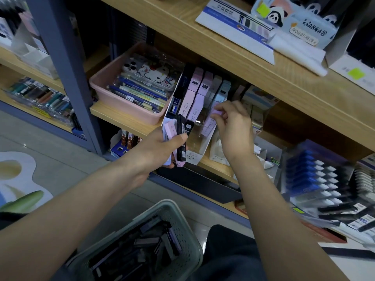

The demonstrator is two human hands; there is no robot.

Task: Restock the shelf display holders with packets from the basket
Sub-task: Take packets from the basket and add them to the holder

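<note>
Pinching a lilac lead-refill packet (pixel 210 123) by its top edge with right hand (pixel 233 128), angled into a slot of the clear display holder (pixel 197 144), probably to seat it. Gripping spare packets (pixel 181 138) fanned in left hand (pixel 160 149), kept ready. Basket (pixel 168 203) below on tiled floor (pixel 60 159); wooden shelf (pixel 125 118), stationery aisle.

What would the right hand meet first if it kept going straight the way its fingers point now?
Probably the white slotted display holder: the right hand, pinching a lilac slim packet, points up-left at its column of pale blue packets. Depth is unclear.
</note>
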